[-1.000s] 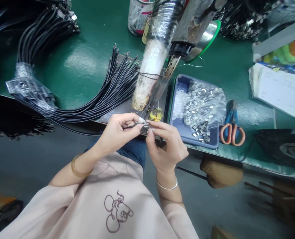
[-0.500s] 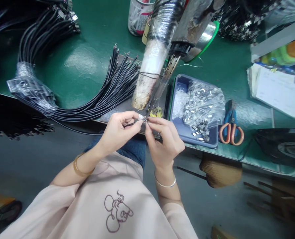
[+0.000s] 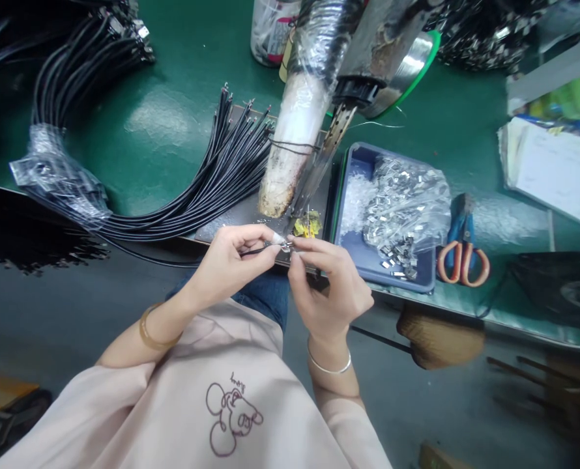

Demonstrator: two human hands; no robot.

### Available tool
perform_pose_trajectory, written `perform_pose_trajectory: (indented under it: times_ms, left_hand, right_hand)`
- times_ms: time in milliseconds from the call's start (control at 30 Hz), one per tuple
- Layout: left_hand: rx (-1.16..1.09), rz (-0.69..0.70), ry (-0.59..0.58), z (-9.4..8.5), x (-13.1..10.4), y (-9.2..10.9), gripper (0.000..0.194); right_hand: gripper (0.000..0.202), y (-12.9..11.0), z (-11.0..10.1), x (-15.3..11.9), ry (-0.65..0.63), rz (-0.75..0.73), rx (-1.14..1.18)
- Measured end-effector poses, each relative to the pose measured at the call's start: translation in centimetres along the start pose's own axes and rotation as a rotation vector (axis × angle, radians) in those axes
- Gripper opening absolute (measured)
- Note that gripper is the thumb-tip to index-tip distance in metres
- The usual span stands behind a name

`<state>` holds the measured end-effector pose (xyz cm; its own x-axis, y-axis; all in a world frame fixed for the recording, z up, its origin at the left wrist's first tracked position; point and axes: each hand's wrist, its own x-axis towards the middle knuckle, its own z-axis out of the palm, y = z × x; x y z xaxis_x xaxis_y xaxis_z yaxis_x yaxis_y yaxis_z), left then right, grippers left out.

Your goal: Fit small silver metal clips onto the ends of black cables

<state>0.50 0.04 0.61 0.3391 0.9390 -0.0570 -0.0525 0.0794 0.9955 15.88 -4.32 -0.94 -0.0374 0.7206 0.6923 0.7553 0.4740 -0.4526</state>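
Note:
My left hand (image 3: 241, 257) pinches the end of a black cable (image 3: 253, 251) between thumb and fingers, with white tape round one fingertip. A small shiny metal connector (image 3: 286, 247) shows at the cable's end, between my two hands. My right hand (image 3: 326, 277) comes from the other side, thumb and index fingertips at the connector's far edge; its other fingers are curled. Just beyond the fingertips lie a yellow piece (image 3: 308, 225) and the lower end of a soldering iron with a perforated metal sleeve (image 3: 336, 130).
A bundle of black cables (image 3: 187, 212) lies to the left, wrapped in clear plastic. A blue tray (image 3: 351, 251) holds metal connector shells and clear bits. Orange-handled cutters (image 3: 464, 260) lie right of it. A plastic-wrapped tube (image 3: 294, 130) and a solder spool (image 3: 412, 71) stand ahead.
My right hand has shifted slightly right and down, its thumb and index a little further apart. More of the metal connector shows between the hands. The view has shifted slightly.

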Motion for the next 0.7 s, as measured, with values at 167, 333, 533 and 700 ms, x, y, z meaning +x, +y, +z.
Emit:
perform_pose_trajectory:
  times_ms: [167,333,533,700]
  left_hand:
    - [0.105,0.049,0.029,0.2,-0.9,-0.5,0.008]
    - [0.003,-0.019,-0.112,-0.4,-1.4,-0.4,0.021]
    - [-0.050,-0.060,-0.077,-0.6,-1.7,-0.2,0.014]
    - [0.052,0.049,-0.027,0.0,-2.3,-1.0,0.014]
  right_hand:
    - [0.011,0.1,-0.2,0.2,-0.044,0.137,0.100]
    - [0.010,0.4,-0.5,-0.4,-0.075,0.194,0.315]
    - [0.009,0.1,-1.2,-1.5,0.091,0.166,0.074]
    - [0.004,-1.0,-1.1,-0.5,-0.106,0.005,-0.094]
